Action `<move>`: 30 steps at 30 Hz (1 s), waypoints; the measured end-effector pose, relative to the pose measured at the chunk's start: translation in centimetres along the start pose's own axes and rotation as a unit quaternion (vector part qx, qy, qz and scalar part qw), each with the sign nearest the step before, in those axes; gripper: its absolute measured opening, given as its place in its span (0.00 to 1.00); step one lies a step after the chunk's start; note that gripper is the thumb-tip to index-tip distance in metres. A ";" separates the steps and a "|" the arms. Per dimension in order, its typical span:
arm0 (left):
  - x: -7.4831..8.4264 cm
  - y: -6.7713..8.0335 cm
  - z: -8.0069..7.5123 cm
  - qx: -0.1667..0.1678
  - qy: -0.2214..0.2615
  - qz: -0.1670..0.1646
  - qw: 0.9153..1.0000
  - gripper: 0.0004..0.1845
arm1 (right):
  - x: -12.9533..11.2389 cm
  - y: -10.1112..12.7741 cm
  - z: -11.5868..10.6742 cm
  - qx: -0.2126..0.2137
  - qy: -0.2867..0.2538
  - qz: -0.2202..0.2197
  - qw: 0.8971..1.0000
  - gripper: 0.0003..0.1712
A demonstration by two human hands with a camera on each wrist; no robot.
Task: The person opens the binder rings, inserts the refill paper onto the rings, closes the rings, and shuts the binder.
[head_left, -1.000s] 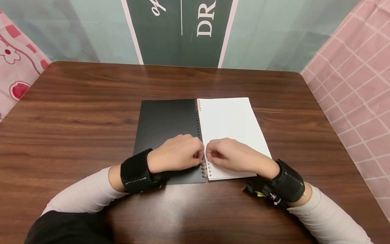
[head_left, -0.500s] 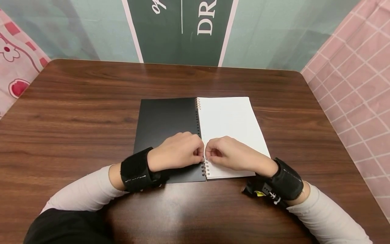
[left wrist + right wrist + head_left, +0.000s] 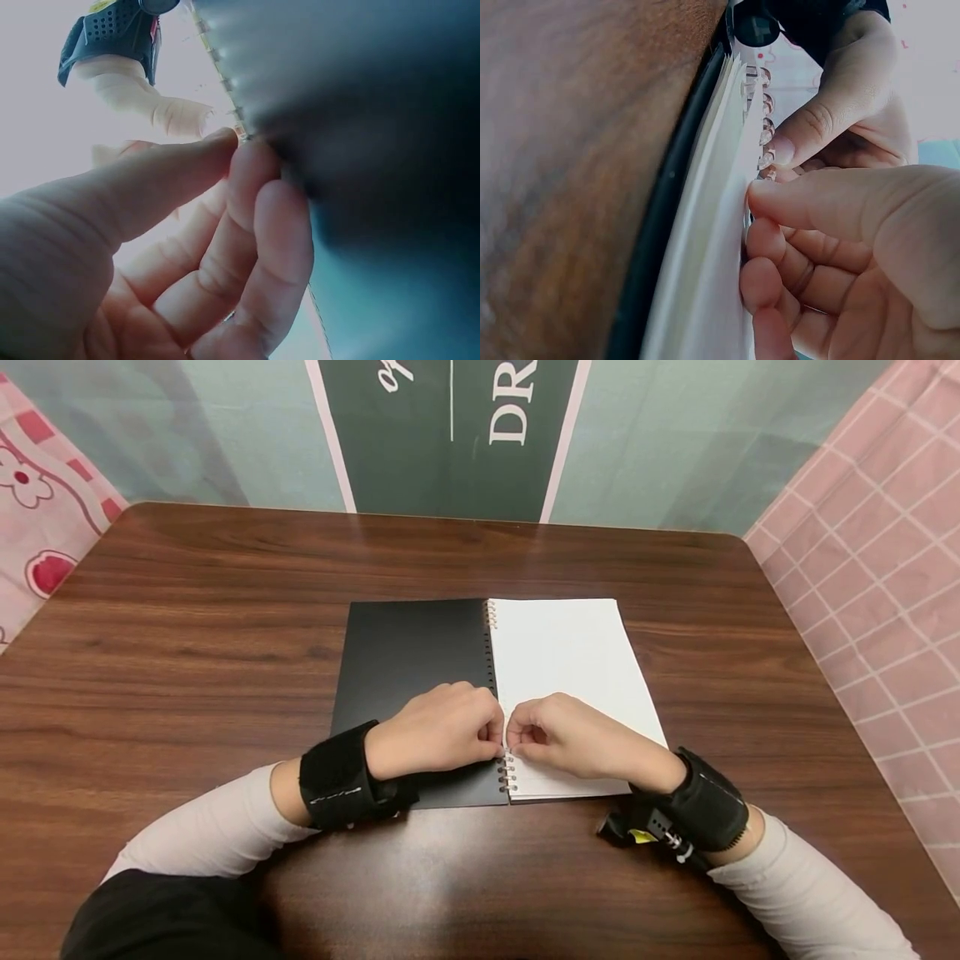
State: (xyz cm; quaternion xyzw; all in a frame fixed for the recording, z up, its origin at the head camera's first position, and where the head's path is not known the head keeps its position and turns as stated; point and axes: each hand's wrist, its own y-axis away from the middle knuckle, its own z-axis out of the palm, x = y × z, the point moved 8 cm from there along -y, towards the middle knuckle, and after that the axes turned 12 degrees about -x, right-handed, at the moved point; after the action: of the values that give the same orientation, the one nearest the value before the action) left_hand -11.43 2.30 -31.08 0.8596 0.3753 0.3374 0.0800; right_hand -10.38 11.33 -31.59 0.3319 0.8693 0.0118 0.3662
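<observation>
Open spiral notebook lies flat on the table, about mid-table. Black cover folded out to the left of the spiral binding, blank white page to the right of it.

Left hand rests on the black cover, just left of the binding near its lower end. Fingers curled; in the left wrist view thumb and fingertips pinch at a coil of the binding.

Right hand rests on the white page, just right of the binding, opposite the left hand; the two hands nearly touch across the coils. Fingers curled; in the right wrist view the thumb presses the page edge right beside the coils, fingers tucked under it. Whether it grips one sheet or several: cannot tell.

Both wrists carry black straps. Light sleeves behind them. Dark sign with white lettering on the wall beyond the notebook; pink checked cloth to the right of it.
</observation>
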 end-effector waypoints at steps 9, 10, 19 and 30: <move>0.2 0.0 -0.1 0.015 -0.004 0.020 1.000 0.12 | -0.2 0.1 -0.1 0.009 0.014 -0.008 1.000 0.10; 0.2 0.0 -0.1 0.016 -0.004 0.022 1.000 0.12 | -0.2 0.1 -0.1 0.009 0.016 -0.010 1.000 0.10; 0.0 0.0 0.2 0.011 0.001 0.027 1.000 0.09 | 0.0 -0.1 0.1 0.012 0.008 -0.024 1.000 0.11; -0.2 0.0 0.0 0.004 0.014 0.033 0.999 0.09 | 0.2 -0.1 0.2 0.009 -0.023 -0.028 0.999 0.10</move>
State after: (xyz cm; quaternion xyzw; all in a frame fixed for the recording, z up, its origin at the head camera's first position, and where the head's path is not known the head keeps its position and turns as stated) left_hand -11.51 2.17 -31.20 0.8671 0.3487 0.3506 0.0601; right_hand -10.46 11.34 -31.87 0.3108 0.8698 -0.0139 0.3829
